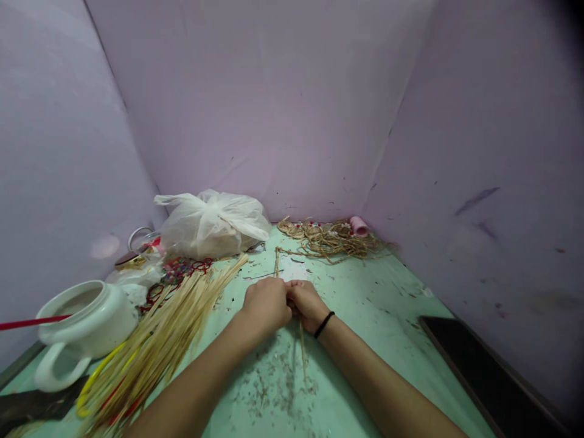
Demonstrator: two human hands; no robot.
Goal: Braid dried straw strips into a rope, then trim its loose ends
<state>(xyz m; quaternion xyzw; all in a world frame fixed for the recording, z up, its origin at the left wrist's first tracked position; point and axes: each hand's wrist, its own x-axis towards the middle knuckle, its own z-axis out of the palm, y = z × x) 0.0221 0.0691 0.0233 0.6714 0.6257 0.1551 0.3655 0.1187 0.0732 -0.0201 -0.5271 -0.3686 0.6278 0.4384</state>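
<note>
My left hand (268, 302) and my right hand (308, 304) meet over the middle of the table, both with fingers closed. Between them they pinch a straw strand, whose thin tail (302, 353) sticks out below toward me. Beyond my left hand, a twisted straw cord (277, 263) runs away from me and bends right toward a tangled heap of cords (335, 240). It looks like one piece with the strand, but my fingers hide the join. A black band (323, 325) circles my right wrist. Under the cord lies a small white patch (293, 269).
Loose straw strips (182, 322) lie at the left, over yellow-handled scissors (93, 380). Beside them stands a white pot (103, 319) with a red stick (34, 322). A tied plastic bag (214, 225), a pink spool (359, 226) and a dark flat tray-like object (483, 371) stand around the edges.
</note>
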